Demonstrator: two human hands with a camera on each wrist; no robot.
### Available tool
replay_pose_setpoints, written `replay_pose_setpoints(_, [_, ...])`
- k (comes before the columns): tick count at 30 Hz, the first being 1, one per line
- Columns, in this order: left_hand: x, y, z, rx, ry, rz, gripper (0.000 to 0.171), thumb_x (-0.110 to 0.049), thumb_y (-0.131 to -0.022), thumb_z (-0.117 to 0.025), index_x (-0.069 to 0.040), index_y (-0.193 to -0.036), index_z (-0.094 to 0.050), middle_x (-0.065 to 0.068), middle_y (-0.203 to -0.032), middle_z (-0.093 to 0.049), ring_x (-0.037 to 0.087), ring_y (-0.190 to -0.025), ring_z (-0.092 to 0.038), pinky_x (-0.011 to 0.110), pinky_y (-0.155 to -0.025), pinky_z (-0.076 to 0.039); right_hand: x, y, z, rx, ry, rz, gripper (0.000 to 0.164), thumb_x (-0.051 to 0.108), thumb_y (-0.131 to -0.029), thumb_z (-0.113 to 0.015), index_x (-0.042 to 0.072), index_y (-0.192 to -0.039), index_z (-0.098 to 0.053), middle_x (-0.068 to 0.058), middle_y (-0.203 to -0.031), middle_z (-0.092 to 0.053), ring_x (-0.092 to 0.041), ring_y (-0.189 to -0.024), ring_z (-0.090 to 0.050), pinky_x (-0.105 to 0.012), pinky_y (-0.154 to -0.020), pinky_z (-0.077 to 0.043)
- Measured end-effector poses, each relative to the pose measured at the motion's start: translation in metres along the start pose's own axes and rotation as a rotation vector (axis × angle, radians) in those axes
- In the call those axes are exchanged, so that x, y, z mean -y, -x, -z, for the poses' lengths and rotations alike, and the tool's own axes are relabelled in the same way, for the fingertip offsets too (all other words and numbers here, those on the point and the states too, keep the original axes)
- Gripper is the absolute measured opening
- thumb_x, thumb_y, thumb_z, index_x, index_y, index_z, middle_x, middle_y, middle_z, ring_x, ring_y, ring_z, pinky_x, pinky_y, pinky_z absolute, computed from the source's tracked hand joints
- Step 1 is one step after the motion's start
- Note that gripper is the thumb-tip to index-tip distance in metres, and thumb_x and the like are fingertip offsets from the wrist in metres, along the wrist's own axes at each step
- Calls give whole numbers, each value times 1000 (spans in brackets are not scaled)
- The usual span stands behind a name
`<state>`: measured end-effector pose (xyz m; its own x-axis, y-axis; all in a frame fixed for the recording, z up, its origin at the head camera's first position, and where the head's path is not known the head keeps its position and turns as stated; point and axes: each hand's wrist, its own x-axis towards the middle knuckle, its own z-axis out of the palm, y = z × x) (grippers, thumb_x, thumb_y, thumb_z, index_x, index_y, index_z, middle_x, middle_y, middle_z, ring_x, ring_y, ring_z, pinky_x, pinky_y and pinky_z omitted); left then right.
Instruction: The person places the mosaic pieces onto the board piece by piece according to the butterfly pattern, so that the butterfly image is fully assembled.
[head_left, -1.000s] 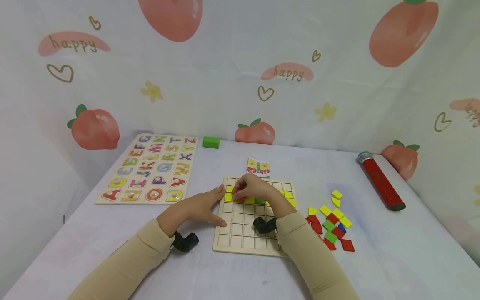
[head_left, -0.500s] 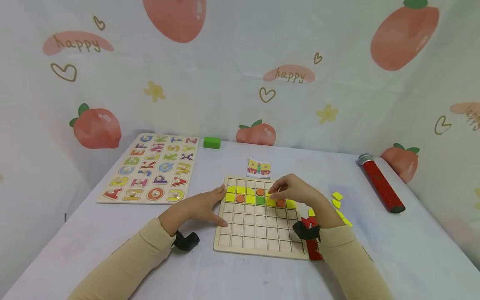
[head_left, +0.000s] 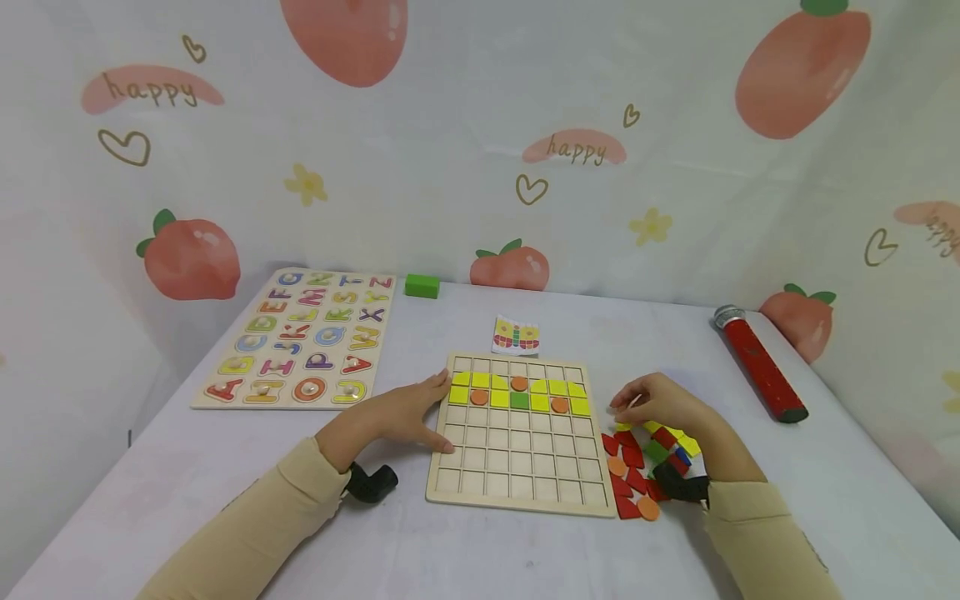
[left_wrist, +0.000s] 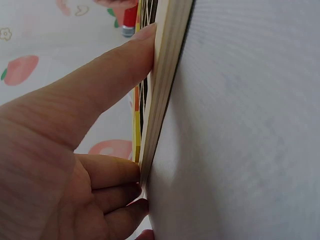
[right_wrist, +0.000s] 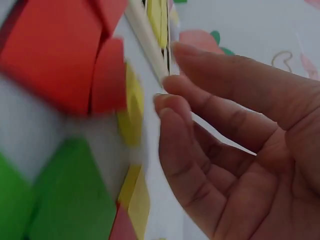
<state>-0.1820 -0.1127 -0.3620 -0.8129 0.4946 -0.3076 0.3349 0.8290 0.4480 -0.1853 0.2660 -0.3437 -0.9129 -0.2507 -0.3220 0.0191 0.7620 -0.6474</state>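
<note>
My left hand [head_left: 386,414] rests along the left edge of a wooden grid board [head_left: 521,462], fingers extended. In the left wrist view, the thumb [left_wrist: 125,62] touches the board's side. Two rows near the board's far end bear yellow tiles [head_left: 460,395], orange discs [head_left: 559,405] and a green square tile [head_left: 520,401]. My right hand [head_left: 667,408] hovers just right of the board, over loose pieces. Its fingers are loosely bent with nothing between them in the right wrist view. Red tiles [right_wrist: 52,55], yellow pieces and green tiles [right_wrist: 72,190] lie beside the hand there.
Behind the board lies a small butterfly pattern card [head_left: 516,335]. An alphabet puzzle board [head_left: 201,403] is at the left, with a green block [head_left: 422,286] near its far corner. A red microphone [head_left: 761,364] lies at the right. A printed cloth [head_left: 450,167] hangs behind.
My right hand has moved right, off the board's yellow row to the loose pieces, uncovering the placed tiles and orange discs. My left hand stays at the board's edge.
</note>
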Motion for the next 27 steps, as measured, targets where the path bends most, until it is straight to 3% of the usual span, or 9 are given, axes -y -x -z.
replay_pose_setpoints(7, [-1,0,0,7,-1,-10,106,-54,-70,-75,-10,-149,-20,3,-158,-9,20,-145,-13,39,-117,-19,-12,0,-2,14,9,-25,22,15,-79,-73,2,-96,-68,-6,-88,-66,-16,-79,-54,-25,-69,-50])
replay_pose_setpoints(14, [-1,1,1,4,-6,5,106,-54,-69,-75,-11,-149,-20,1,-158,-8,18,-145,-13,39,-118,-19,-13,-4,-3,51,7,23,24,16,-78,-75,0,-93,-64,-5,-82,-60,-16,-76,-52,-24,-66,-50])
replay_pose_setpoints(19, [-1,2,2,-2,-2,1,107,-54,-69,-75,-11,-149,-19,2,-158,-8,19,-145,-13,39,-118,-19,-12,-5,-3,43,1,5,26,18,-77,-76,1,-89,-60,-4,-77,-58,-14,-71,-51,-24,-62,-49])
replay_pose_setpoints(27, [-1,0,1,6,3,-3,106,-54,-69,-75,-10,-149,-20,3,-158,-9,20,-145,-13,40,-117,-19,3,-7,-2,50,-41,35,17,12,-84,-68,-2,-90,-62,-2,-73,-59,-14,-64,-53,-25,-62,-53])
